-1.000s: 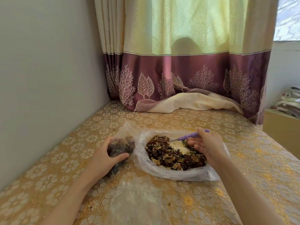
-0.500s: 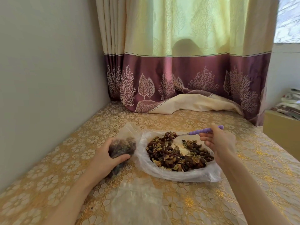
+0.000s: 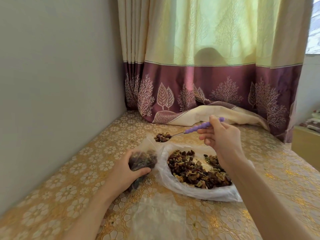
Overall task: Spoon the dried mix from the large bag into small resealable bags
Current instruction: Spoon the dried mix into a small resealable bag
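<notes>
Right hand (image 3: 223, 137) gripping one spoon (image 3: 183, 133)

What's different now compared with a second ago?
The right hand lifted the purple spoon out of the large bag, now loaded with mix, and carried it left over the small bag. The left hand grips that bag as before.

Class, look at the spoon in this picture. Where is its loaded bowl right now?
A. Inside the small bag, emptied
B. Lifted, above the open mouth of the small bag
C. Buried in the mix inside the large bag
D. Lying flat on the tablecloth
B: the right hand holds the spoon raised, its bowl heaped with mix over the mouth of the small bag, which the left hand grips.
</notes>
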{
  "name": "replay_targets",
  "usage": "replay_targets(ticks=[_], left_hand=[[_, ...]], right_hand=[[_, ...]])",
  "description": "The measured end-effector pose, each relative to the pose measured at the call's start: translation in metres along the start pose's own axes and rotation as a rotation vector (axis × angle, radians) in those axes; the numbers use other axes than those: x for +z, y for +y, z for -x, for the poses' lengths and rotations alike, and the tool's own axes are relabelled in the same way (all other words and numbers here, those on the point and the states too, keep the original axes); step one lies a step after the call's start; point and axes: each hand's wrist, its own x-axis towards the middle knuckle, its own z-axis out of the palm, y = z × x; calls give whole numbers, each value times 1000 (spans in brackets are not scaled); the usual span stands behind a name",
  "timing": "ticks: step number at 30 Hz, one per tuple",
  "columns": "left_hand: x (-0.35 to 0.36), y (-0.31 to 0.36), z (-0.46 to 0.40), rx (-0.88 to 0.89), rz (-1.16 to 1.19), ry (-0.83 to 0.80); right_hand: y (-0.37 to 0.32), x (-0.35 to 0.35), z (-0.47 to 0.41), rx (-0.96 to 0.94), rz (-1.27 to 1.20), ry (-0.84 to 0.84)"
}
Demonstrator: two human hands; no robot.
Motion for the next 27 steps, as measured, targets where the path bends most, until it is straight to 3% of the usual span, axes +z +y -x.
replay_targets(ticks=[15, 22, 27], left_hand=[[-4, 8, 1, -46, 372, 176], [-4, 12, 2, -48, 422, 217], [-2, 16, 4, -78, 467, 246]], right_hand=[[-22, 68, 32, -457, 266, -409], [-26, 49, 30, -395, 78, -343], [-19, 2, 17, -247, -116, -117]])
